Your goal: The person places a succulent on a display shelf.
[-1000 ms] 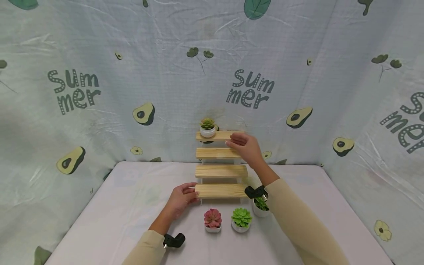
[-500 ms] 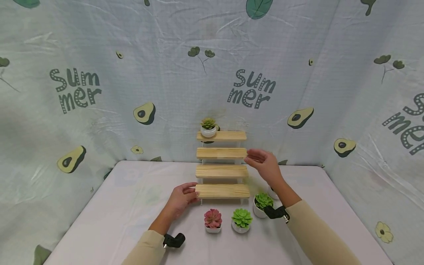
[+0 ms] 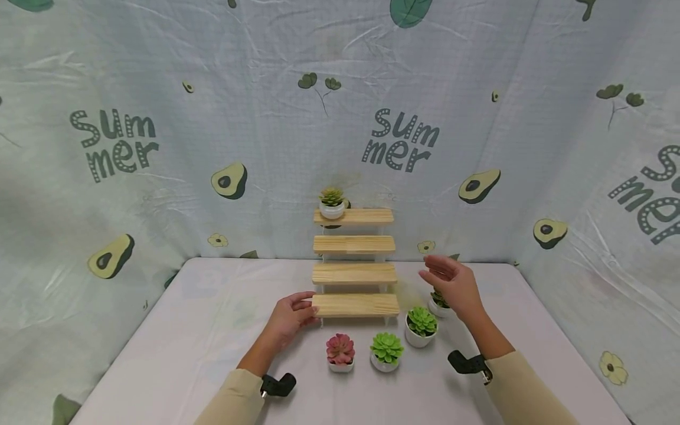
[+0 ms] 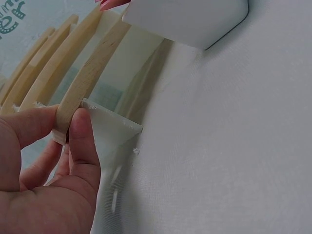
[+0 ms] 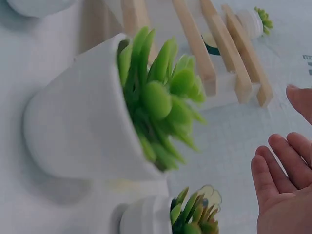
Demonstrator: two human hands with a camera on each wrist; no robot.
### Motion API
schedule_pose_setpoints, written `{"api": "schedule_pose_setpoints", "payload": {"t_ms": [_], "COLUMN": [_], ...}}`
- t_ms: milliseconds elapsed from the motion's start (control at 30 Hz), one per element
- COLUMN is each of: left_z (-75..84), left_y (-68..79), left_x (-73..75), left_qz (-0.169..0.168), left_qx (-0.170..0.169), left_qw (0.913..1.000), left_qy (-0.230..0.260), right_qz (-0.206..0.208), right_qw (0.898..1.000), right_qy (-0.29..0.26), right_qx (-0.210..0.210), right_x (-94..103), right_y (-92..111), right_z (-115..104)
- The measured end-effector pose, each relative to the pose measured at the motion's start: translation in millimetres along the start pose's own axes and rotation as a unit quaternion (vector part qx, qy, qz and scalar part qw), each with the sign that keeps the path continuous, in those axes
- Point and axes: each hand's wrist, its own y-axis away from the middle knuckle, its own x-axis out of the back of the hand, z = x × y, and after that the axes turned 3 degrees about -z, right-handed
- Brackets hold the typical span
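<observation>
A stepped wooden shelf (image 3: 355,274) with several slats on clear supports stands at the back of the table. My left hand (image 3: 289,321) pinches the left end of its lowest slat (image 4: 87,73) between thumb and fingers. On the top slat's left end sits a potted succulent (image 3: 332,203) in a white pot. My right hand (image 3: 455,288) hovers to the right of the shelf, fingers relaxed and nothing in them. Below it stands a dark green potted succulent (image 5: 195,217), partly hidden by that hand in the head view. Nearer stands a green succulent in a white pot (image 5: 73,109).
A pink potted succulent (image 3: 340,353) and a light green one (image 3: 386,352) stand in front of the shelf. The white-covered table (image 3: 212,319) meets a printed cloth backdrop (image 3: 287,136) behind and at the sides.
My right hand has moved from the upper shelf's right end rightward and down, over the dark green succulent. The left hand keeps its pinch on the lowest slat.
</observation>
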Motion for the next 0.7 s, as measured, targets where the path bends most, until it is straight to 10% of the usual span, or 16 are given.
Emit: {"api": "schedule_pose_setpoints", "payload": {"t_ms": [700], "left_z": [0.6], "left_y": [-0.4], "left_x": [-1.5], "left_qz": [0.011], "left_qx": [0.014], "left_qw": [0.9998], "left_qy": [0.001], "right_qz": [0.110], "right_qw": [0.991], "right_qy": [0.043], "right_qx": [-0.063], "right_x": [14.7], "right_y": [46], "right_z": [61]}}
